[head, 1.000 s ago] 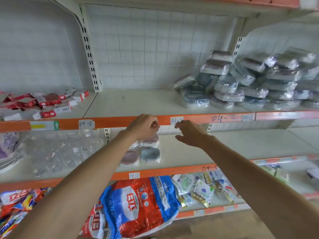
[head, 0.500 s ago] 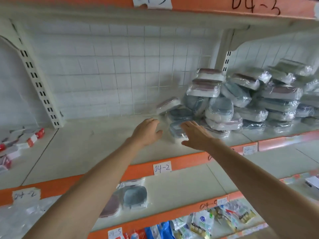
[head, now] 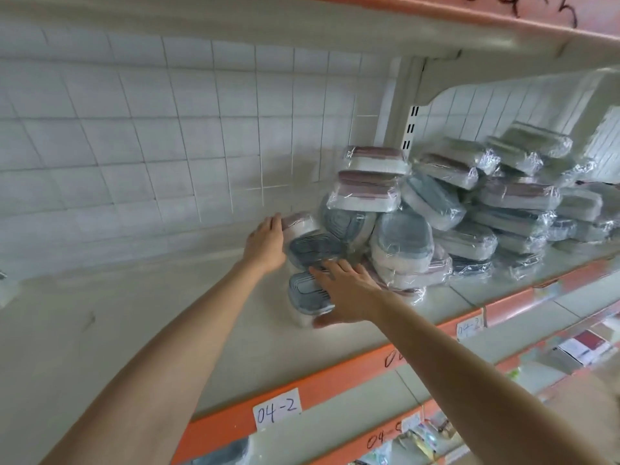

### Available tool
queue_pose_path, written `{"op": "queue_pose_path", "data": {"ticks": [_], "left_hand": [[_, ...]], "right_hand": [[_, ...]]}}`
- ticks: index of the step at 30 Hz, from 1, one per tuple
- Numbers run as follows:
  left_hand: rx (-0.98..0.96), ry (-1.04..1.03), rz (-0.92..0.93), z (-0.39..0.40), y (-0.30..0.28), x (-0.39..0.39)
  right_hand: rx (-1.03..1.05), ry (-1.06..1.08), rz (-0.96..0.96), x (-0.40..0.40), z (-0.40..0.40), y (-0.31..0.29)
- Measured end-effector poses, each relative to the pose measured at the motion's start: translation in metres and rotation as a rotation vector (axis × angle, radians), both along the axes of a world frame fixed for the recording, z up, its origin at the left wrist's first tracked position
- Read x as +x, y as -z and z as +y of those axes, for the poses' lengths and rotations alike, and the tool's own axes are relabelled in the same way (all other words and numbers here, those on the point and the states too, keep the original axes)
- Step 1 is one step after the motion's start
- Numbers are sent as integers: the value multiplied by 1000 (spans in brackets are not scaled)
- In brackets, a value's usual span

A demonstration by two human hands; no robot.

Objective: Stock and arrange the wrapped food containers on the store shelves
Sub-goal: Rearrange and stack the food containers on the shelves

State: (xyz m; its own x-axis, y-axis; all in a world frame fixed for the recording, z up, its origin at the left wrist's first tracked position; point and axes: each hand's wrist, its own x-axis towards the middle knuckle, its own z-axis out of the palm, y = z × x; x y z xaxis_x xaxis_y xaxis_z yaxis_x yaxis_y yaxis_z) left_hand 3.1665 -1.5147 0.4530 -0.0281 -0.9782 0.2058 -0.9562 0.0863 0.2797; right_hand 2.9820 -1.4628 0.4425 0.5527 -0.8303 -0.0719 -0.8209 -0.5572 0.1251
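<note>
A heap of plastic-wrapped food containers [head: 436, 209], grey-blue and pink-lidded, is piled on the right part of the white shelf [head: 141, 330]. My left hand [head: 266, 245] lies with straight fingers against the left side of a pink-lidded container [head: 298, 224] at the heap's left edge. My right hand [head: 345, 293] rests flat over a grey-lidded container [head: 307, 293] lying at the front, thumb along its near side. Between my hands sits another grey container [head: 312, 248].
The shelf's left half is bare up to the tiled back wall [head: 134, 146]. An orange front rail [head: 335, 380] carries a handwritten "04-2" label [head: 276, 412]. An upright post [head: 407, 129] stands behind the heap. Lower shelves with packets show at the bottom right.
Both hands rose from the orange rail to the shelf and reached the left edge of the container heap. The view moved up and closer.
</note>
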Motion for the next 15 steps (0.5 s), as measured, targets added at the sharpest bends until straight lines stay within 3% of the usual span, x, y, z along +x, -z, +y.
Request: {"op": "queue_pose_path", "data": {"ticks": [5, 8, 15], "left_hand": [[-161, 6, -98, -1, 9, 3], [-217, 15, -158, 11, 16, 15], [-188, -1, -399, 69, 13, 69]], "right_hand": [[-119, -20, -12, 9, 1, 8], [-51, -9, -94, 14, 2, 14], [-79, 3, -43, 22, 10, 14]]}}
